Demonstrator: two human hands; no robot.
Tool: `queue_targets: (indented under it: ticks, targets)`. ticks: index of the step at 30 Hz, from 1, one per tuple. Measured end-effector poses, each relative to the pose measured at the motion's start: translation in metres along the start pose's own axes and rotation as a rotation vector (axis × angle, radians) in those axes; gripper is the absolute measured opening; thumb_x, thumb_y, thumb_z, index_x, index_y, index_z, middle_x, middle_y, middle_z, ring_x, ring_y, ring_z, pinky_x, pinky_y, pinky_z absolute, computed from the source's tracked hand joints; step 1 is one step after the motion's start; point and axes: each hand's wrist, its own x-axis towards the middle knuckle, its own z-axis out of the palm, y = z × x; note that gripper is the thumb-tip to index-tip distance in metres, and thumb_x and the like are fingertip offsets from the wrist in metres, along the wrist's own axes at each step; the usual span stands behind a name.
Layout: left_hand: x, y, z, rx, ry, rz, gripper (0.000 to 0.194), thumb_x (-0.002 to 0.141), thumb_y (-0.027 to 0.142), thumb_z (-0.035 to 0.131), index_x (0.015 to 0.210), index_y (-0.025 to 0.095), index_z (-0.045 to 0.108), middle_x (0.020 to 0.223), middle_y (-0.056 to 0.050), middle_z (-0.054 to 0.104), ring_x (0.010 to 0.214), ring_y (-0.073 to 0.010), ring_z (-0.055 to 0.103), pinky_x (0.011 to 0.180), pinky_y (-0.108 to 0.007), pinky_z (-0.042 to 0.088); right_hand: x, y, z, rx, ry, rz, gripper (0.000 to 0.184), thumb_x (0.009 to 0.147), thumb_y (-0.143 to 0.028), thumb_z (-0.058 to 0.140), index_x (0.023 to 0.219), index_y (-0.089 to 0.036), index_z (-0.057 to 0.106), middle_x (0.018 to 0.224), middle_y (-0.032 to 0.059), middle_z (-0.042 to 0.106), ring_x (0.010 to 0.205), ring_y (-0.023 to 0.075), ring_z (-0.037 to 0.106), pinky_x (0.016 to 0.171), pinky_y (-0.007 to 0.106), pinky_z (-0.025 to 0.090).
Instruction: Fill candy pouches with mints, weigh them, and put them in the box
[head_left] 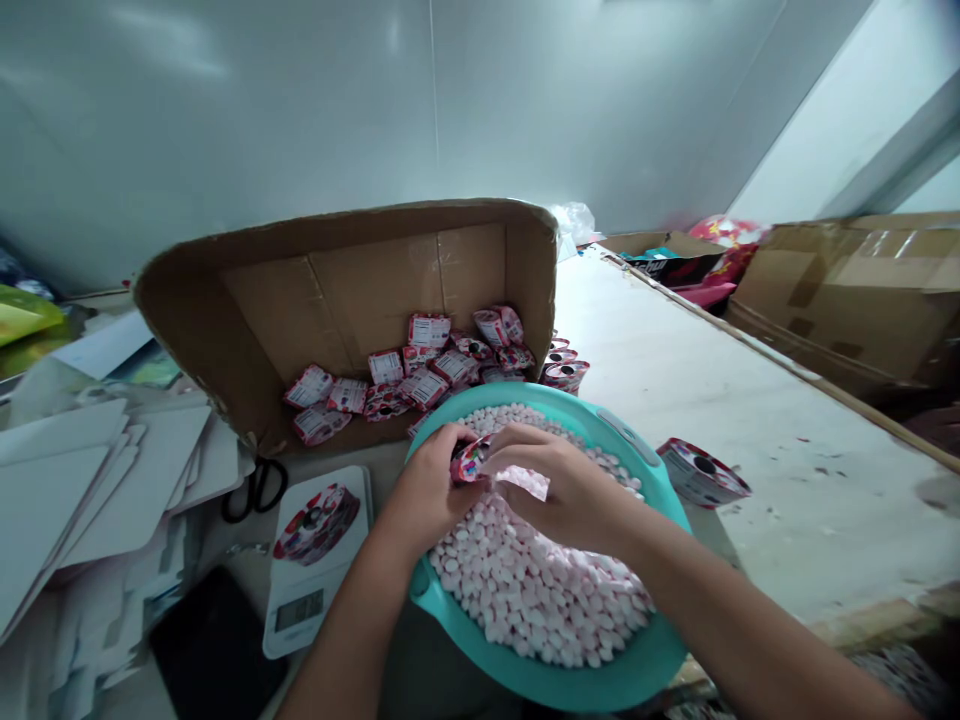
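Note:
Above a turquoise basin (570, 690) of small pale pink, candy-like pieces (525, 580), my left hand (435, 490) is closed around a small red printed packet (469, 460). My right hand (551, 480) is at the packet's side with its fingers curled together. What its fingertips hold, if anything, is hidden. Left of the basin, a similar packet (318, 524) rests on a white digital scale (319, 590); its display is too blurred to read. Another packet (705, 472) stands on the table to the right of the basin.
Behind the basin, a cardboard box (360, 290) lies open toward me with several packets (424, 385) inside. More packets (566, 375) stand beside it. On the left are black-handled scissors (255, 490), white card sheets (67, 490) and a dark flat object (217, 645). Cartons (847, 300) stand at right.

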Motion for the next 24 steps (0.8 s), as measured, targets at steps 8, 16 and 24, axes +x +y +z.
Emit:
queue_targets:
  ticks: [8,16,24]
  targets:
    - [-0.001,-0.001,0.001,0.028,0.006,-0.006,0.037,0.082,0.033,0.075,0.112,0.021,0.058,0.111,-0.004,0.066,0.104,-0.0225,0.061,0.09,-0.031,0.046,0.0,0.002,-0.008,0.012,0.053,0.01,0.012,0.092,-0.017,0.057,0.085,-0.019,0.066,0.084,0.0064,0.067,0.077,0.0172,0.063,0.068,0.031,0.052]
    - [-0.003,-0.003,0.0,-0.01,0.031,0.076,0.037,0.087,0.036,0.072,0.118,0.02,0.059,0.114,-0.005,0.068,0.105,-0.0215,0.063,0.092,-0.03,0.047,-0.005,0.02,0.0,-0.137,0.045,0.057,0.056,0.085,-0.027,0.071,0.138,-0.028,0.053,0.138,0.0126,0.055,0.129,0.0284,0.055,0.104,0.045,0.052]
    - [-0.014,0.01,0.001,-0.188,0.254,0.054,0.05,0.077,0.038,0.082,0.119,0.02,0.063,0.115,-0.006,0.071,0.102,-0.0218,0.067,0.09,-0.029,0.052,-0.004,0.018,0.006,0.054,0.11,0.226,0.047,0.086,-0.044,0.073,0.128,-0.027,0.062,0.127,0.0096,0.068,0.117,0.0288,0.065,0.098,0.043,0.056]
